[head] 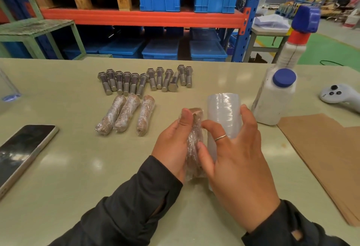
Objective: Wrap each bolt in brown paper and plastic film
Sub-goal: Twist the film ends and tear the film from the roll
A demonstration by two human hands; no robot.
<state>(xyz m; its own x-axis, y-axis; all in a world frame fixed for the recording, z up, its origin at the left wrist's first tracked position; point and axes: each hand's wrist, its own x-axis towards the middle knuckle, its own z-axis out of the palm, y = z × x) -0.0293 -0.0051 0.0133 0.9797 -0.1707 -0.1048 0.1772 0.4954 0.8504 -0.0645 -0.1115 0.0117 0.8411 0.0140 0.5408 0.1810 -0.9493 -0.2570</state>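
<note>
The left hand [172, 138] grips a paper-wrapped bolt [194, 144] above the near middle of the desk [58, 167], thumb up along its far end and fingers curled behind it. The brown paper is already covered with crinkled clear film. The right hand [233, 156] holds the film roll [224, 113] upright just beside the bolt, fingers spread round the roll's side and thumb pressing on the bundle.

The bolt is steel, so it is likely heavy for its size and fully stiff; the hold belongs around the middle of the shank, where the weight balances. The film is thin, clingy and slick, and probably tears or bunches if pulled unevenly, so the roll is best held by its body and kept close to the bundle.

Three finished wrapped bolts [125, 116] lie side by side toward the middle of the desk. Beyond them, a row of bare bolts [145, 80] waits nearer the far edge. Sheets of brown paper [321, 148] lie at the right edge, near a white bottle [272, 101]. A phone [21, 152] lies at the left edge.
</note>
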